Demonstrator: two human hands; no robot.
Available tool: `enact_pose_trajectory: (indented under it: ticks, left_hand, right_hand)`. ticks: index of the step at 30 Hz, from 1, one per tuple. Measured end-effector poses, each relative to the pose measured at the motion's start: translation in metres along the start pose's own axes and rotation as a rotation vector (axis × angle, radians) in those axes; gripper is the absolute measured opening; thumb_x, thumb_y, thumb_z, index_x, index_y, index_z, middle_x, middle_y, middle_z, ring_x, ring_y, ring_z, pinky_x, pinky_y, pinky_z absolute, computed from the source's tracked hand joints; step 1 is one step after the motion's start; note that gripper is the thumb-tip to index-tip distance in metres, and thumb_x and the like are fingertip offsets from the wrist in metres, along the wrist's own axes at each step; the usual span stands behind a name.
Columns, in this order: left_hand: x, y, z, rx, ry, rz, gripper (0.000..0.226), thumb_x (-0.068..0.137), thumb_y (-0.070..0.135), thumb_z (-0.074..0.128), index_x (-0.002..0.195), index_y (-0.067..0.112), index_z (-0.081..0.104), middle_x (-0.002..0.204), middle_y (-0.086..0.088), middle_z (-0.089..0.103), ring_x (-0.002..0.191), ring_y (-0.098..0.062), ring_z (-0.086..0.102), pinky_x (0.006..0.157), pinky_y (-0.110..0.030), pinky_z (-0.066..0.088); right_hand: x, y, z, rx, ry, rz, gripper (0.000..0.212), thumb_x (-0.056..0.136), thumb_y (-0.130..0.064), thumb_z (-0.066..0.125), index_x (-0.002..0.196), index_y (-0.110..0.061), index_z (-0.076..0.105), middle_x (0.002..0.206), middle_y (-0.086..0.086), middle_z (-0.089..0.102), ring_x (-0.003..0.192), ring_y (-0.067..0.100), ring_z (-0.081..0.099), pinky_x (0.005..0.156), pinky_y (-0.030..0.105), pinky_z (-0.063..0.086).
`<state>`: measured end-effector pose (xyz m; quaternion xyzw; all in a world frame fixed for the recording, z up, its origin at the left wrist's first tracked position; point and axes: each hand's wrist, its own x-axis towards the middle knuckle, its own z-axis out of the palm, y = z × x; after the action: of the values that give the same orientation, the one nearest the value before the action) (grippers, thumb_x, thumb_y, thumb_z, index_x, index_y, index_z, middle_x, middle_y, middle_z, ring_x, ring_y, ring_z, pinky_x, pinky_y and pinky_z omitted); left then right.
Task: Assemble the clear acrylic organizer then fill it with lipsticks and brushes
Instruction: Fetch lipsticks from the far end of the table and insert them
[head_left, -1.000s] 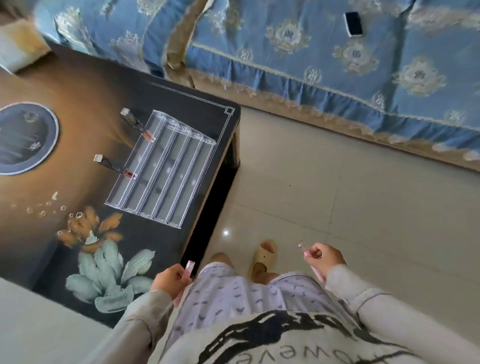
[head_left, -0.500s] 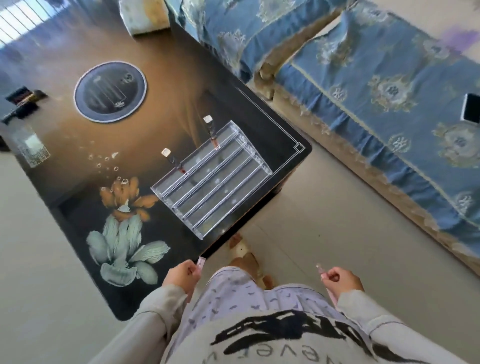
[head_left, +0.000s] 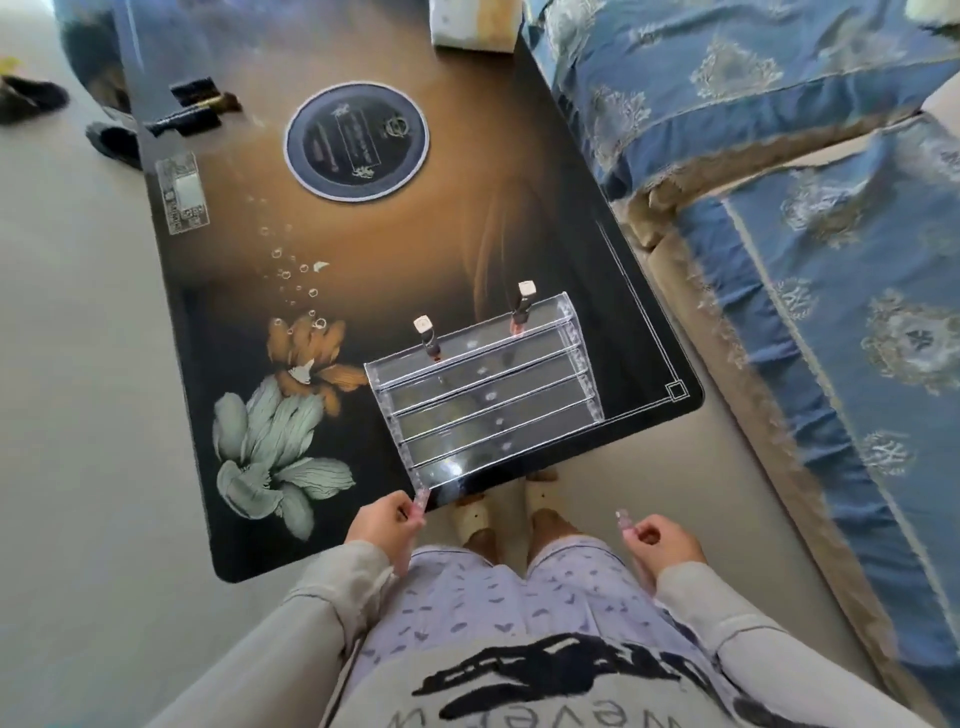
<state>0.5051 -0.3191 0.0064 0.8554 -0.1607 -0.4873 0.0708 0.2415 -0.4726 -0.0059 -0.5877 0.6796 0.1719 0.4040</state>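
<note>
The clear acrylic organizer (head_left: 483, 395), with several stepped rows, stands at the near right corner of the dark painted table (head_left: 249, 322). Two lipsticks stand upright in its back row, one on the left (head_left: 427, 338) and one on the right (head_left: 522, 306). My left hand (head_left: 382, 522) grips a pink lipstick (head_left: 420, 503) just below the organizer's near left corner. My right hand (head_left: 662, 540) holds another pink lipstick (head_left: 625, 521) over the floor, to the right of my legs. Black brushes (head_left: 195, 109) lie at the table's far left.
A round dark mat (head_left: 357, 140) lies on the far half of the table, and a clear flat piece (head_left: 183, 192) near its left edge. A blue patterned sofa (head_left: 810, 208) runs along the right. A box (head_left: 472, 23) sits at the table's far end. Slippers (head_left: 109, 137) lie on the floor.
The view has swung so the table now lies straight ahead and the organizer is just in front of me. Both hands keep their lipsticks; the left one has come up to the organizer's near corner.
</note>
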Motion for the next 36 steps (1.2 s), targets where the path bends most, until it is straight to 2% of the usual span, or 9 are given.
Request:
enact_pose_trajectory:
  ticks: [4,8,14,17,21,23,28,32,36]
  left_hand:
    - [-0.005,-0.001,0.007,-0.116,0.076,-0.082,0.027,0.085,0.021,0.062,0.063,0.025,0.047,0.077,0.0,0.056,0.077,-0.016,0.051,0.054,-0.021,0.032]
    - [-0.009,0.008,0.02,-0.263,0.147,-0.142,0.031,0.084,0.018,0.064,0.06,0.025,0.046,0.078,-0.004,0.059,0.073,-0.02,0.053,0.068,-0.027,0.043]
    - [-0.003,0.042,0.027,-0.456,0.241,-0.115,0.009,0.084,0.015,0.064,0.08,0.013,0.056,0.082,-0.006,0.057,0.082,-0.02,0.052,0.086,-0.039,0.051]
    - [0.0,0.064,0.019,-0.51,0.296,-0.037,0.009,0.085,0.016,0.063,0.082,0.013,0.055,0.086,-0.004,0.058,0.083,-0.019,0.054,0.079,-0.034,0.051]
    - [0.006,0.087,-0.003,-0.567,0.369,0.08,0.008,0.086,0.017,0.062,0.083,0.015,0.055,0.085,0.0,0.059,0.079,-0.014,0.055,0.06,-0.008,0.041]
    - [0.009,0.096,-0.015,-0.589,0.435,0.117,0.008,0.086,0.017,0.061,0.083,0.015,0.055,0.084,0.002,0.06,0.077,-0.011,0.055,0.054,-0.002,0.035]
    - [0.018,0.11,-0.032,-0.668,0.595,0.194,0.014,0.079,0.012,0.069,0.071,0.017,0.059,0.071,0.008,0.062,0.069,-0.003,0.058,0.068,-0.011,0.041]
    - [0.027,0.113,-0.034,-0.628,0.637,0.229,0.011,0.077,0.015,0.074,0.081,0.009,0.065,0.079,0.005,0.063,0.074,-0.005,0.057,0.069,-0.007,0.044]
    - [0.034,0.113,-0.032,-0.535,0.608,0.255,0.01,0.08,0.013,0.07,0.086,0.007,0.065,0.09,-0.008,0.07,0.082,-0.013,0.061,0.081,-0.023,0.049]
  right_hand:
    - [0.022,-0.023,-0.018,-0.094,-0.094,-0.097,0.033,0.085,-0.014,0.06,0.056,-0.02,0.044,0.076,0.009,0.058,0.073,0.02,0.051,0.068,0.021,0.034]
    - [0.044,-0.054,-0.043,-0.226,-0.149,-0.209,0.034,0.085,-0.019,0.06,0.056,-0.024,0.042,0.074,0.005,0.058,0.073,0.02,0.052,0.068,0.02,0.034]
    - [0.068,-0.109,-0.069,-0.252,-0.171,-0.351,0.021,0.082,-0.019,0.063,0.064,-0.019,0.051,0.071,0.0,0.058,0.074,0.019,0.053,0.06,0.022,0.034]
    - [0.069,-0.134,-0.074,-0.217,-0.184,-0.462,0.014,0.081,-0.017,0.064,0.07,-0.016,0.054,0.076,0.002,0.061,0.077,0.018,0.056,0.071,0.022,0.039]
    - [0.061,-0.167,-0.074,-0.108,-0.185,-0.544,0.01,0.082,-0.014,0.063,0.076,-0.013,0.055,0.078,0.002,0.059,0.076,0.018,0.055,0.072,0.025,0.042]
    - [0.056,-0.18,-0.072,-0.04,-0.157,-0.571,0.008,0.083,-0.015,0.063,0.077,-0.014,0.056,0.078,0.001,0.06,0.076,0.017,0.055,0.071,0.024,0.044]
    - [0.047,-0.199,-0.068,0.117,-0.078,-0.645,0.026,0.074,-0.008,0.066,0.061,-0.024,0.051,0.082,0.011,0.074,0.08,0.022,0.067,0.081,0.028,0.053]
    - [0.046,-0.202,-0.061,0.213,-0.014,-0.709,0.015,0.078,-0.009,0.066,0.073,-0.018,0.055,0.081,0.01,0.075,0.08,0.016,0.067,0.075,0.017,0.051]
    - [0.048,-0.205,-0.052,0.199,0.007,-0.721,0.014,0.079,-0.01,0.068,0.078,-0.017,0.056,0.082,0.004,0.071,0.079,0.013,0.062,0.077,0.017,0.047]
